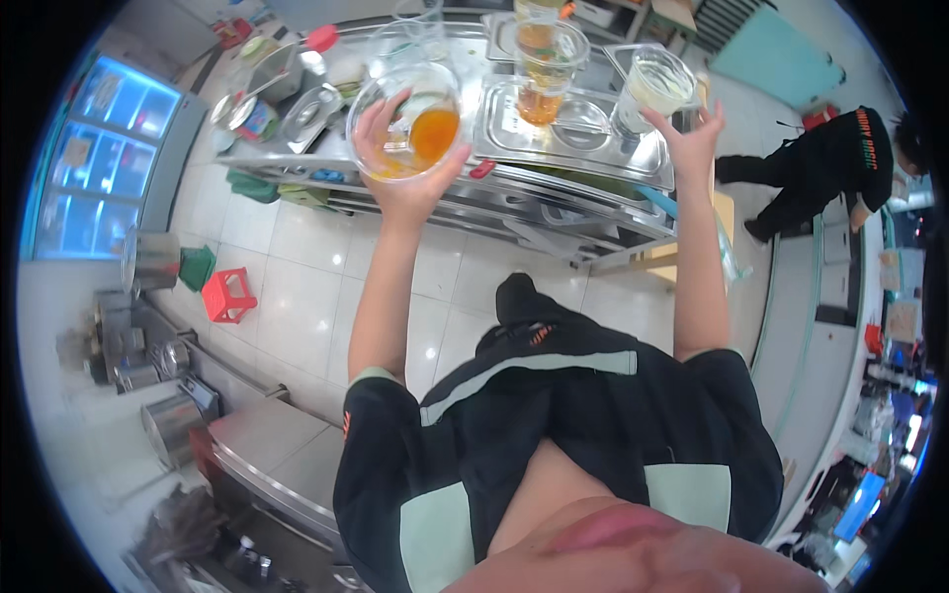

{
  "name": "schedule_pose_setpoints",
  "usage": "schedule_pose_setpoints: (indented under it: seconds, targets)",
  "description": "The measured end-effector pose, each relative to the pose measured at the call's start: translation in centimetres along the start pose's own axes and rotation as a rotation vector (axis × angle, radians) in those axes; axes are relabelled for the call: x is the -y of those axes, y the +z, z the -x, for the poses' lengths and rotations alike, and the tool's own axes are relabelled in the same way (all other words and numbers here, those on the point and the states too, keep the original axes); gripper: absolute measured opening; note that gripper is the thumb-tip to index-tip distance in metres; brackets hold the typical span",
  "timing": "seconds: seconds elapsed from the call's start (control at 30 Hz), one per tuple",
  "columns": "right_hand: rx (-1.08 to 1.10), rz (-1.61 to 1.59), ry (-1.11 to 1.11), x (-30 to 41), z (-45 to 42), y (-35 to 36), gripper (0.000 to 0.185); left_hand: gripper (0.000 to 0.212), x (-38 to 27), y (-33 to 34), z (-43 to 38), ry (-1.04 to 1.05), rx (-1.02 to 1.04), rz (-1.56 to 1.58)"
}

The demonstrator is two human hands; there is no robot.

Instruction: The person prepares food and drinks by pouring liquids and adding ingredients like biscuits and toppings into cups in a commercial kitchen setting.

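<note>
My left hand [411, 196] grips a clear round plastic tub [368, 159] from below and the side. The tub is tilted towards me, and some orange liquid [435, 136] lies inside it. My right hand [689, 141] is spread at the right end of the steel counter, thumb and fingers apart. Its thumb overlaps the near edge of a clear plastic container [656, 78] with pale contents; contact cannot be told. Between my hands, clear plastic containers [540, 104] with amber liquid are stacked on the lidded steel pans [500, 137].
On the counter's left stand a can [254, 118] and a steel pot [274, 74]. A red stool [228, 295] is on the tiled floor. A person in dark clothes [838, 152] bends at the right-hand counter. Behind me at left is a steel worktop [267, 437].
</note>
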State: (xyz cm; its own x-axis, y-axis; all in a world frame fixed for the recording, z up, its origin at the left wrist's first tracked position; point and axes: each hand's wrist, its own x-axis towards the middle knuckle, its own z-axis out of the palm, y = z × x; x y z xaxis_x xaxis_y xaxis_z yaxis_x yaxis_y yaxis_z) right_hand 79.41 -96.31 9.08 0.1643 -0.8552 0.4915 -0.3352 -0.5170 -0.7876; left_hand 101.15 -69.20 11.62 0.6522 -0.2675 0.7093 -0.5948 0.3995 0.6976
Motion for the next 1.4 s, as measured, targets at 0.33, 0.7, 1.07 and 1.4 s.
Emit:
schedule_pose_setpoints:
  seconds: [0.33,0.7,1.07,1.4]
  targets:
    - [-0.133,-0.160,0.141,1.1,-4.0,-1.5,0.073,0.092,2.6,16.5,-1.7,-0.202,0.834,-0.061]
    - [-0.426,-0.144,0.017,6.8,-0.3,-12.1,0.057,0.108,3.3,18.1,-1.5,-0.633,1.159,-0.168]
    - [-0.116,-0.851,-0.393,10.6,2.3,-7.0,0.072,0.099,11.6,9.6,-5.7,-0.204,0.671,-0.218]
    - [0.070,-0.413,-0.113,20.3,-6.9,6.8,0.061,0.078,6.2,-1.3,-27.5,-0.409,0.884,0.382]
